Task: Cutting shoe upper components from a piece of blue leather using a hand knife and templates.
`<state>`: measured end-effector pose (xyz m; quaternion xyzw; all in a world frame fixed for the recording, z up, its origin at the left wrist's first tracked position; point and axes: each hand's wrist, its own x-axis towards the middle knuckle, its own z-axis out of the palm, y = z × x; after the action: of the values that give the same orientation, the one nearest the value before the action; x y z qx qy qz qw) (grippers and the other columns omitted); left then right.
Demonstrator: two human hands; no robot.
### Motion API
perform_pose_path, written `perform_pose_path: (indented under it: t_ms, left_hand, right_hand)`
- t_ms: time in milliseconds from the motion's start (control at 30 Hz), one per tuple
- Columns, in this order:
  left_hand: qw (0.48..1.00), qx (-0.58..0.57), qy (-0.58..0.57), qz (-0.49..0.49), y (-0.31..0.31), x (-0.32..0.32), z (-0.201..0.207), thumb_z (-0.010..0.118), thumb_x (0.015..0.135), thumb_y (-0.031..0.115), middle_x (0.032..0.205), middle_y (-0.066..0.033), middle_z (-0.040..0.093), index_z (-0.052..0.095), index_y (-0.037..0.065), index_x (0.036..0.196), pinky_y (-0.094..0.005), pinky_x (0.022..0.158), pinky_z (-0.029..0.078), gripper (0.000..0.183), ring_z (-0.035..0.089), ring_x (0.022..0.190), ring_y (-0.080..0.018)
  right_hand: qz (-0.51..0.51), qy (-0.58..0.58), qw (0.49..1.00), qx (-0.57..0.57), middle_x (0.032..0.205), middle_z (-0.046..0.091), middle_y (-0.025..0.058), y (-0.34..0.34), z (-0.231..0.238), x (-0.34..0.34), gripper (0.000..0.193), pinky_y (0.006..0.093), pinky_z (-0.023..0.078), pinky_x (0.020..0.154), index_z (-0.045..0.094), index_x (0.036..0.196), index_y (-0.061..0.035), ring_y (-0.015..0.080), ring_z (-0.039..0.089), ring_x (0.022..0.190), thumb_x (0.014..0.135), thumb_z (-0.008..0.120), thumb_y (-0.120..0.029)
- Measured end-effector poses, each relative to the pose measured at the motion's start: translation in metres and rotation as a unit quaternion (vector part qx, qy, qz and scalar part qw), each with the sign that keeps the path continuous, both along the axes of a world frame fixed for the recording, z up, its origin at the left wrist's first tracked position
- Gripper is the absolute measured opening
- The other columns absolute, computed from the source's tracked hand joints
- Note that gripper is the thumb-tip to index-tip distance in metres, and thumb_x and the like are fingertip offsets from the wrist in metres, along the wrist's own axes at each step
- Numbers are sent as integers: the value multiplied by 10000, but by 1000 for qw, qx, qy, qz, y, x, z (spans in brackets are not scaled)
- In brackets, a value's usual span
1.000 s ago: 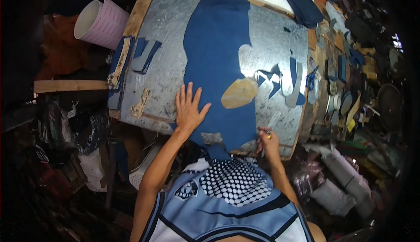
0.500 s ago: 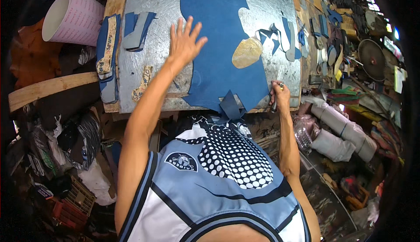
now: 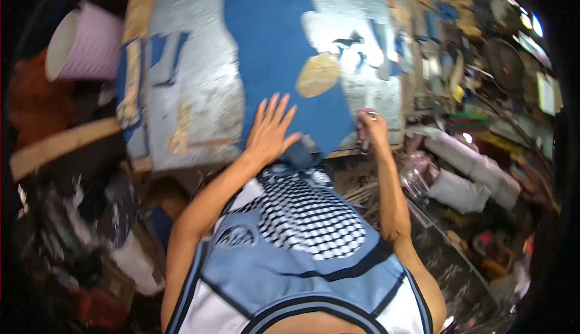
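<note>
A large blue sheet, leather-like with notched edges, lies over the metal-topped table. My left hand is on its near left part, palm down with fingers spread. A brown oval template rests on the sheet, apart from both hands. My right hand is closed by the sheet's near right corner, around a small dark tool whose kind is blurred. Beside my left thumb, a dark blue flap hangs at the table's near edge.
Long patterns and blue strips line the table's left edge. A tan pattern and blue-grey offcuts lie nearby. More scraps sit to the right. A pink-and-white roll stands at far left; wrapped rolls lie at right.
My left hand has come down the sheet toward the near edge. My right hand remains closed near the right corner. The whole view has shifted a little and blurred.
</note>
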<state>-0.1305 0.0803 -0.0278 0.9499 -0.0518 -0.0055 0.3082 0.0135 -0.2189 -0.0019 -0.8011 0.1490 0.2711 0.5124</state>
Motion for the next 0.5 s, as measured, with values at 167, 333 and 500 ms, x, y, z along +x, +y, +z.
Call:
perform_pose_path:
  t_ms: [167, 333, 500]
  left_hand:
    - [997, 4, 62, -37, -12, -55, 0, 662, 840, 518, 1572, -196, 277, 503, 69, 1400, -577, 1176, 121, 735, 190, 1466, -405]
    - [991, -64, 25, -114, -16, -53, 9, 663, 883, 424, 1525, -134, 380, 588, 134, 1313, -561, 1180, 176, 524, 251, 1450, -370]
    - [983, -172, 26, -65, -24, -69, 6, 616, 929, 405, 1446, -156, 479, 641, 87, 1213, -530, 1178, 230, 428, 339, 1414, -364]
  right_hand:
    - [97, -339, 902, -251, 774, 656, 222, 22, -15, 79, 414, 443, 504, 730, 661, 924, 45, 363, 659, 784, 884, 640, -366]
    - [166, -228, 862, -421, 1074, 684, 277, 9, 18, 151, 744, 455, 507, 880, 629, 1201, 56, 402, 668, 1021, 804, 697, -570]
    - [217, -188, 829, -480, 1112, 669, 292, 1, 2, 178, 797, 486, 483, 925, 612, 1252, 48, 428, 634, 1087, 791, 683, -599]
